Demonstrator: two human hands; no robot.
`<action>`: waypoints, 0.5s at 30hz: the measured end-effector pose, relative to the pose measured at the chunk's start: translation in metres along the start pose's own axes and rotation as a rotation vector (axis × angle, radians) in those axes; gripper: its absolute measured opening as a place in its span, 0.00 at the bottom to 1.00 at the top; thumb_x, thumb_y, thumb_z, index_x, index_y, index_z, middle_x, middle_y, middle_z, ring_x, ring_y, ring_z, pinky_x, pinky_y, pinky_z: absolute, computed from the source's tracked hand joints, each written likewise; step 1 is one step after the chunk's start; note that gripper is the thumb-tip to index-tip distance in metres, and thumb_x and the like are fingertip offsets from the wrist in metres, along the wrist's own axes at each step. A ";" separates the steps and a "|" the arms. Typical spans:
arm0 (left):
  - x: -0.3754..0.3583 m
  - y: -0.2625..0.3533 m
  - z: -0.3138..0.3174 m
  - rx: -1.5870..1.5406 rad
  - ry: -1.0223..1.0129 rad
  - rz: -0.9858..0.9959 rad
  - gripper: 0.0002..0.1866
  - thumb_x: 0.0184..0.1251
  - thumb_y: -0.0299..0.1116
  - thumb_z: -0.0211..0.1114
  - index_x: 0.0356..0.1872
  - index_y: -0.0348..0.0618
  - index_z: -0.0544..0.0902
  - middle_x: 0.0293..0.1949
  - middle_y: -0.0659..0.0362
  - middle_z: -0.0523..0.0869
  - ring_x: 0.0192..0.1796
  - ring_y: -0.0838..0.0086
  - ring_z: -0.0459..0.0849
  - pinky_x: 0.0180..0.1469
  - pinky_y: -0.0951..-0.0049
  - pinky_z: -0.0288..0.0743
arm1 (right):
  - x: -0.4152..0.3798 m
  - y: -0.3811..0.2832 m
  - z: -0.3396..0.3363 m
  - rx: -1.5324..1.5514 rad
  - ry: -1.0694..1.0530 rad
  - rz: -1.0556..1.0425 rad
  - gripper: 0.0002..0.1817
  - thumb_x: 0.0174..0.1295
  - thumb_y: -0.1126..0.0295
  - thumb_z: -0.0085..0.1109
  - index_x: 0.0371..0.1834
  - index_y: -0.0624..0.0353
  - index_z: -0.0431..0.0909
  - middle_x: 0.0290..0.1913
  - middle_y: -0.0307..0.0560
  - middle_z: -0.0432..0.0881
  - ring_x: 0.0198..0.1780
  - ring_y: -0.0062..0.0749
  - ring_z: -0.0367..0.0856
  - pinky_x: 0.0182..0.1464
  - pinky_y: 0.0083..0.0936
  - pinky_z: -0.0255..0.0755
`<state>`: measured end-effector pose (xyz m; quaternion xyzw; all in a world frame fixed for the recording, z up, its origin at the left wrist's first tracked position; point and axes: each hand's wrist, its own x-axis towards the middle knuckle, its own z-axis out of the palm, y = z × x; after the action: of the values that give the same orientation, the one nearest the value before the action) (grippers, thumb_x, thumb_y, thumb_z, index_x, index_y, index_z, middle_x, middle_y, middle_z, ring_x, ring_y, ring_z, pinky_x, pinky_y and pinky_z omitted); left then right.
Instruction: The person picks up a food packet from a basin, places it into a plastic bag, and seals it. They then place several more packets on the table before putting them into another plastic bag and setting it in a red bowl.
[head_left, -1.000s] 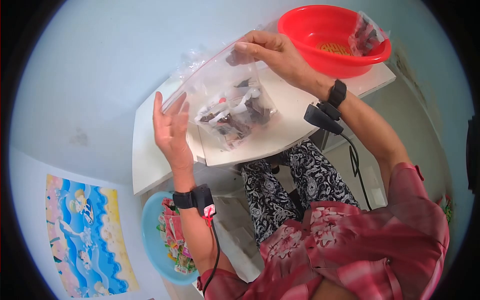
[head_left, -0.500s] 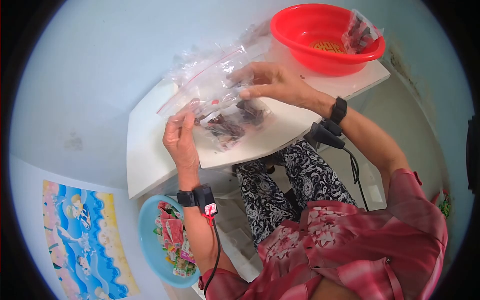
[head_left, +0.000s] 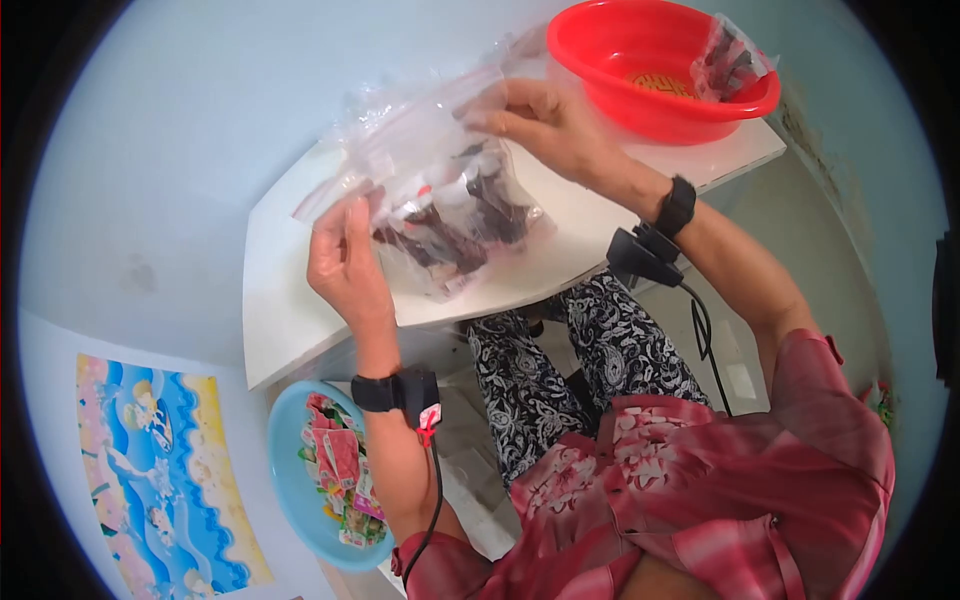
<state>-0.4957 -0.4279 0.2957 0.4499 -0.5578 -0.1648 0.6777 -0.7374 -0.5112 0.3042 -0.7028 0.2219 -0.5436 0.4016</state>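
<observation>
A clear plastic zip bag (head_left: 455, 225) with dark-coloured pieces inside is over the white table, between my two hands. My left hand (head_left: 345, 260) pinches its left upper edge between thumb and fingers. At the bag's upper right, my right hand (head_left: 540, 125) has thumb and fingers closed on the other corner. A small red spot shows near the bag's middle. What the dark pieces are I cannot make out. Crumpled clear plastic (head_left: 375, 110) lies behind the bag, near the wall.
A red basin (head_left: 650, 115) stands at the table's right end, with a filled clear packet (head_left: 735, 60) on its inner side. Below the left side of the white table (head_left: 290, 300) is a light blue basin (head_left: 295, 490) holding several colourful packets (head_left: 340, 455). Cables hang from both wrists.
Both hands have drawn slightly apart, spreading the bag's top edge. My left hand moved a little left, my right hand up, and the bag hangs more upright and taut.
</observation>
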 end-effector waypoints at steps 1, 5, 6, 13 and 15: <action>0.004 0.002 0.002 0.045 0.018 0.012 0.09 0.77 0.27 0.63 0.49 0.29 0.83 0.50 0.48 0.90 0.53 0.65 0.89 0.60 0.66 0.81 | 0.004 -0.003 -0.002 -0.049 -0.009 -0.043 0.13 0.74 0.66 0.63 0.51 0.65 0.85 0.46 0.39 0.88 0.48 0.18 0.82 0.52 0.22 0.76; 0.008 -0.005 0.008 0.019 0.069 0.034 0.10 0.77 0.27 0.63 0.49 0.29 0.83 0.49 0.49 0.90 0.54 0.66 0.89 0.60 0.66 0.81 | 0.006 -0.012 0.000 -0.068 0.006 -0.039 0.13 0.74 0.66 0.63 0.50 0.67 0.84 0.45 0.39 0.88 0.49 0.19 0.82 0.53 0.23 0.77; 0.006 -0.007 0.008 0.001 0.060 0.026 0.09 0.77 0.28 0.63 0.48 0.30 0.83 0.49 0.49 0.90 0.53 0.67 0.89 0.60 0.67 0.81 | 0.001 -0.012 0.001 -0.047 0.014 0.000 0.13 0.74 0.66 0.63 0.50 0.66 0.84 0.45 0.39 0.88 0.49 0.19 0.82 0.53 0.23 0.77; -0.012 0.002 0.006 -0.069 0.026 -0.077 0.10 0.77 0.29 0.65 0.48 0.31 0.85 0.48 0.50 0.90 0.49 0.71 0.88 0.56 0.70 0.80 | -0.016 -0.007 -0.005 -0.030 -0.034 0.000 0.12 0.75 0.64 0.62 0.45 0.64 0.84 0.41 0.39 0.86 0.47 0.20 0.83 0.56 0.25 0.77; -0.011 0.002 0.006 -0.031 0.047 -0.088 0.10 0.77 0.30 0.65 0.48 0.31 0.85 0.47 0.50 0.90 0.47 0.71 0.87 0.55 0.70 0.79 | -0.017 -0.008 -0.003 0.027 -0.023 0.026 0.13 0.75 0.64 0.61 0.44 0.65 0.84 0.39 0.39 0.86 0.46 0.21 0.83 0.56 0.25 0.78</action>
<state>-0.5054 -0.4219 0.2905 0.4673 -0.5190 -0.1924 0.6894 -0.7460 -0.4951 0.3009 -0.7007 0.2191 -0.5329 0.4207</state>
